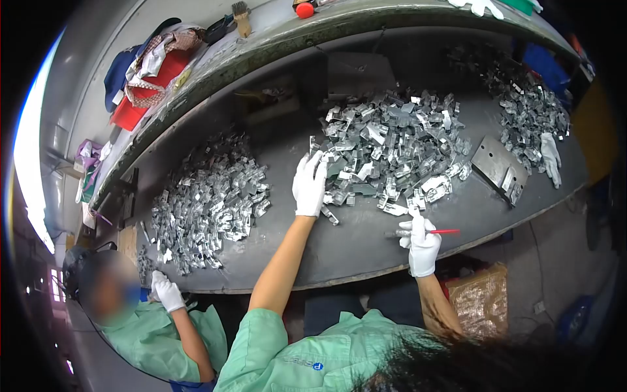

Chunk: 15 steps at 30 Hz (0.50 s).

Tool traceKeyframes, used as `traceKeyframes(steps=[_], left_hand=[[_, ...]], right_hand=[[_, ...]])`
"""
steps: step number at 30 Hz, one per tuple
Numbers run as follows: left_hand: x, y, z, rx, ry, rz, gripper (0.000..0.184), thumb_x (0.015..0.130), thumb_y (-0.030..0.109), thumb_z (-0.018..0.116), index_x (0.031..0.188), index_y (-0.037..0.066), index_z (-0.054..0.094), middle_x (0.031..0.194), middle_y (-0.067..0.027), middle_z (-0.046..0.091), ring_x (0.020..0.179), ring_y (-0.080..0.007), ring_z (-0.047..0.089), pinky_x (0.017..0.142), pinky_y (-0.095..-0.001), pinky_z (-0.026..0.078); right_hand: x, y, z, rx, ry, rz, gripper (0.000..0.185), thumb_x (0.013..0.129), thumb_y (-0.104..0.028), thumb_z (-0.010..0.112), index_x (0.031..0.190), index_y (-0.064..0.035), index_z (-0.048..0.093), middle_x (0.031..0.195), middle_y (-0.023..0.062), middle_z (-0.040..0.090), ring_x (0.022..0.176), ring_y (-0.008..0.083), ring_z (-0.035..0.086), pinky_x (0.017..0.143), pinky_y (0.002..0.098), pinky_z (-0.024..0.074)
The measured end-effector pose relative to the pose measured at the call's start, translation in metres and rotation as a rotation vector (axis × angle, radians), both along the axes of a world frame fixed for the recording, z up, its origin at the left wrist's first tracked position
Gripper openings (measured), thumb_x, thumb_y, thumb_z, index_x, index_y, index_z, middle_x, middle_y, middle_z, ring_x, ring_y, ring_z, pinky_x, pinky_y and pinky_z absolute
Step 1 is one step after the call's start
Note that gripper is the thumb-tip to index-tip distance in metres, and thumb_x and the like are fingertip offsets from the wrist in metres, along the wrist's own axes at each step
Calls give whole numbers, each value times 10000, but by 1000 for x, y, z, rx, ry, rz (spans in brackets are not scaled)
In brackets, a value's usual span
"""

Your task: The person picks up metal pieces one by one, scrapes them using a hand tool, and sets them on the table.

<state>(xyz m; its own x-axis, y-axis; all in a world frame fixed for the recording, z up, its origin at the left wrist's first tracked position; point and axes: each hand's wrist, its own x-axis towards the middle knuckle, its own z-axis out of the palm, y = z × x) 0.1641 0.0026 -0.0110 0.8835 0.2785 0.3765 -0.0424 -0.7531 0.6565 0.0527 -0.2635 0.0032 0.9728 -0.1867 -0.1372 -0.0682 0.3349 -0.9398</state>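
Both my hands wear white gloves. My left hand (309, 186) is at the left edge of the middle pile of small bent metal parts (392, 147). Its fingers are closed, and a small metal part (312, 140) sticks up at the fingertips. My right hand (422, 246) is near the table's front edge, below the same pile. Its fingers are wrapped round a thin tool with a red shaft (445, 231), which points right; the exact kind is unclear. The right fingertips come close to the loose parts at the pile's lower edge.
Another pile of metal parts (212, 202) lies left, a third (532, 117) right. A metal block (499, 166) and a white glove (550, 160) are on the dark table (359, 251). A co-worker's gloved hand (168, 292) is at the left. A shelf (281, 52) runs behind.
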Motion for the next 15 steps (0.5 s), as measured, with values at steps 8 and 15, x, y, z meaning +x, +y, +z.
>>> traceKeyframes(steps=[8,15], left_hand=[[-44,-30,4,-33,40,63,526,981,369,575,1446,127,529,1491,-263,439,1356,-413,451,1131,-440,355],[-142,-54,61,207,78,-153,573,712,317,847,1235,150,685,1109,-125,605,1050,-311,549,907,-435,456]], right_hand=[[2,4,-1,-52,-6,-41,301,1051,-308,537,1008,-37,660,814,51,707,536,49,561,479,202,409],[8,-5,-4,-97,19,106,355,1048,-334,551,989,2,646,903,85,718,592,76,610,531,217,447]])
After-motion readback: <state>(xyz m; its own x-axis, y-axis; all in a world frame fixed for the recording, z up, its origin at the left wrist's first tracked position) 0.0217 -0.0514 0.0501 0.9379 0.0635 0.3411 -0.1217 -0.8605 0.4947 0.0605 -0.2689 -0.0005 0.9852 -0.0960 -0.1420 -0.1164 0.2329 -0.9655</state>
